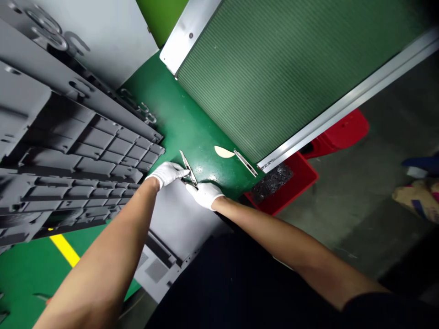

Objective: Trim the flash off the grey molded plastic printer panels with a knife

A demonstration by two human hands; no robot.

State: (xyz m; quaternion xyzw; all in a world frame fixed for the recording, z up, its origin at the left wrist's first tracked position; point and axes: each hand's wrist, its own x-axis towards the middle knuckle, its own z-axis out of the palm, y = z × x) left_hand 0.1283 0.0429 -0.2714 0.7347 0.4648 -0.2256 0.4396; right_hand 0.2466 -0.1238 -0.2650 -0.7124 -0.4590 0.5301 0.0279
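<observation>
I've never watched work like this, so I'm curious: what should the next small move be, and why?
Perhaps ease the left hand slightly back from the slim metal tool: that hand is right at its side, touching or nearly so, and the tool's far end looks pointed, while the right hand seems to hold the near end.

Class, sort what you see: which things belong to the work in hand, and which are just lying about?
Apparently in use:
- left hand
- right hand
- knife-like metal tool between them
- grey panel beneath the hands

Seemingly lying about:
- second metal tool
- cream-coloured piece
- red plastic object
</observation>
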